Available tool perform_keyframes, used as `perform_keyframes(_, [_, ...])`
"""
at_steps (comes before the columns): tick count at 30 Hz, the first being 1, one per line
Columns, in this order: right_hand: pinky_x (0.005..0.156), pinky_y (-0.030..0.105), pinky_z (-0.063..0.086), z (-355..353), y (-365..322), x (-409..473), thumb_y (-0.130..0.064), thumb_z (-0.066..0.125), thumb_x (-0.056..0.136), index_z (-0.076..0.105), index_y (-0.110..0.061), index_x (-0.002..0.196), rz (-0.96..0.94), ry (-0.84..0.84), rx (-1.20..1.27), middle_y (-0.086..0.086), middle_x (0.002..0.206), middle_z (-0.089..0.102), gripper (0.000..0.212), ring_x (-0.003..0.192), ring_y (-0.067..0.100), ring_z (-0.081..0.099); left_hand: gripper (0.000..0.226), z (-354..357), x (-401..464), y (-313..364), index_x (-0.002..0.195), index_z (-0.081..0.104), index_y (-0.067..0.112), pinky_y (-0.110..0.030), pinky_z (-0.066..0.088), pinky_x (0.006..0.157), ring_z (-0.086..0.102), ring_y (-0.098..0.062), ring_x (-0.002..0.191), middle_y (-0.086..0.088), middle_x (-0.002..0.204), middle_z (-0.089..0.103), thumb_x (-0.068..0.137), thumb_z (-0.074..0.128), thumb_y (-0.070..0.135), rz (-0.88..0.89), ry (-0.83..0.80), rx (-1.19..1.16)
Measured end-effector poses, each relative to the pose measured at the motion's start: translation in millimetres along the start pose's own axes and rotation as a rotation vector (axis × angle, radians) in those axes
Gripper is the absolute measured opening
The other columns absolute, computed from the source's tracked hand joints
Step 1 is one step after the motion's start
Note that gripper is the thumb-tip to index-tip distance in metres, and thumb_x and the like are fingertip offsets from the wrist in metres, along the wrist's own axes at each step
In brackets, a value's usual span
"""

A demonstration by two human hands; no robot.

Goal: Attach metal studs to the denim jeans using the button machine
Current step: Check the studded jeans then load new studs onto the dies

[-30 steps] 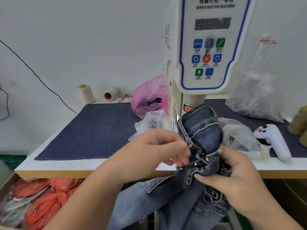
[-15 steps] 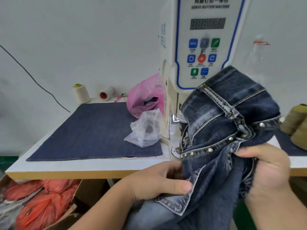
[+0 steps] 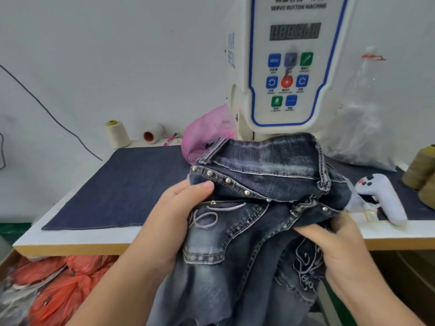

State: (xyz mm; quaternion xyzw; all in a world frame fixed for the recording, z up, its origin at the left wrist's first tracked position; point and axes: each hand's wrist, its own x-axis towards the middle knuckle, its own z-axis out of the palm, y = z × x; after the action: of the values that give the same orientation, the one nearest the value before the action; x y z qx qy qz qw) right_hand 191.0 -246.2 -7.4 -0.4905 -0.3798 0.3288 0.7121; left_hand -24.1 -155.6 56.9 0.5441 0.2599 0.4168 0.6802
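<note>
- Denim jeans (image 3: 259, 184) are bunched in front of the button machine (image 3: 289, 67), above the table (image 3: 70, 238) edge.
- Left hand (image 3: 179, 222) grips the studded seam; right hand (image 3: 329, 241) clutches folds.
- Soft, floppy, fairly heavy, I judge; best held beside the studs (image 3: 227, 180).
- Open room lies left over the dark cloth (image 3: 122, 189); a white controller (image 3: 383, 198) crowds the right.

Dark denim mat (image 3: 122, 184) flat on table (image 3: 70, 240). Behind mat: cream thread cone (image 3: 117, 134), tipped spool (image 3: 153, 134), pink pen (image 3: 170, 139). Right of mat: pink bag (image 3: 207, 132), white controller (image 3: 386, 196), olive cones (image 3: 421, 170). Below table: orange bags (image 3: 58, 285).
</note>
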Motion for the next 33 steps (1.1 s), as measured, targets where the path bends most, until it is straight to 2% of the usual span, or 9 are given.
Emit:
perform_keyframes(2, [0.087, 0.046, 0.054, 0, -2, -6, -0.038, 0.085, 0.053, 0.068, -0.031, 0.112, 0.033, -0.032, -0.099, -0.001, 0.110, 0.074, 0.062, 0.103, 0.020, 0.071, 0.020, 3, -3, 4, 0.086, 0.079, 0.009, -0.029, 0.058, 0.064, 0.074, -0.026, 0.076, -0.018, 0.089, 0.076, 0.077, 0.062, 0.015, 0.025, -0.013, 0.031])
perform_keyframes(6, [0.085, 0.021, 0.051, 9, -16, -21, -0.068, 0.085, 0.047, 0.063, -0.054, 0.114, 0.030, -0.270, -0.233, -0.021, 0.116, 0.070, 0.072, 0.107, -0.003, 0.065, 0.021, 1, -10, 19, 0.087, 0.078, 0.005, -0.035, 0.060, 0.066, 0.074, -0.032, 0.075, -0.022, 0.088, 0.075, 0.073, 0.068, 0.017, 0.089, -0.054, 0.172])
perform_keyframes(10, [0.086, 0.022, 0.048, 15, -18, -24, -0.055, 0.084, 0.062, 0.067, -0.057, 0.105, -0.043, -0.105, -0.243, -0.024, 0.109, 0.071, 0.047, 0.100, -0.006, 0.066, 0.025, 3, -15, 34, 0.086, 0.080, 0.007, -0.028, 0.058, 0.062, 0.076, -0.028, 0.073, -0.017, 0.084, 0.076, 0.074, 0.072, 0.028, 0.137, -0.141, 0.275])
perform_keyframes(13, [0.092, 0.037, 0.050, 14, -17, -20, -0.044, 0.079, 0.062, 0.070, -0.046, 0.108, -0.014, 0.016, -0.141, -0.016, 0.109, 0.074, 0.047, 0.101, 0.003, 0.069, 0.023, 6, -12, 37, 0.079, 0.080, 0.008, -0.030, 0.058, 0.059, 0.075, -0.029, 0.068, -0.018, 0.080, 0.076, 0.070, 0.080, 0.029, 0.130, -0.067, 0.211])
perform_keyframes(18, [0.074, 0.036, 0.060, 14, -26, -12, -0.046, 0.093, 0.048, 0.077, -0.023, 0.105, 0.071, -0.209, 0.203, 0.009, 0.106, 0.076, 0.064, 0.097, 0.030, 0.073, 0.023, -3, 1, 40, 0.068, 0.078, 0.010, -0.030, 0.057, 0.054, 0.073, -0.028, 0.061, -0.019, 0.076, 0.075, 0.064, 0.081, 0.032, 0.040, 0.135, 0.113])
perform_keyframes(24, [0.066, 0.042, 0.060, 8, -30, -7, -0.033, 0.096, 0.038, 0.078, 0.002, 0.090, 0.305, -0.396, 0.571, 0.024, 0.090, 0.074, 0.065, 0.080, 0.037, 0.074, 0.076, -10, 11, 34, 0.072, 0.053, -0.009, -0.034, 0.045, 0.056, 0.055, -0.028, 0.056, -0.017, 0.068, 0.059, 0.059, 0.086, 0.058, 0.052, 0.289, 0.386])
perform_keyframes(26, [0.104, 0.053, 0.043, 17, -36, -11, -0.025, 0.059, 0.092, 0.054, 0.021, 0.123, 0.316, -0.477, 0.690, 0.041, 0.122, 0.056, 0.055, 0.116, 0.048, 0.058, 0.079, -8, 14, 30, 0.070, 0.043, -0.007, -0.027, 0.037, 0.050, 0.046, -0.020, 0.053, -0.011, 0.064, 0.049, 0.062, 0.082, 0.061, 0.080, 0.302, 0.453])
perform_keyframes(28, [0.117, 0.055, 0.015, 8, -39, -15, -0.010, 0.014, 0.102, 0.024, 0.025, 0.139, 0.313, -0.346, 0.725, 0.048, 0.141, 0.032, 0.052, 0.134, 0.054, 0.034, 0.063, -4, 15, 23, 0.060, 0.044, 0.009, -0.022, 0.034, 0.043, 0.042, -0.014, 0.048, -0.006, 0.057, 0.044, 0.069, 0.080, 0.060, 0.096, 0.311, 0.562])
perform_keyframes(33, [0.117, 0.056, 0.021, 3, -24, -17, -0.009, 0.012, 0.102, 0.030, 0.025, 0.137, 0.485, -0.399, 0.807, 0.047, 0.138, 0.037, 0.052, 0.131, 0.055, 0.038, 0.032, -2, 7, 6, 0.075, 0.054, 0.026, -0.014, 0.038, 0.059, 0.047, -0.004, 0.063, 0.014, 0.069, 0.052, 0.082, 0.070, 0.053, 0.320, 0.334, 0.739])
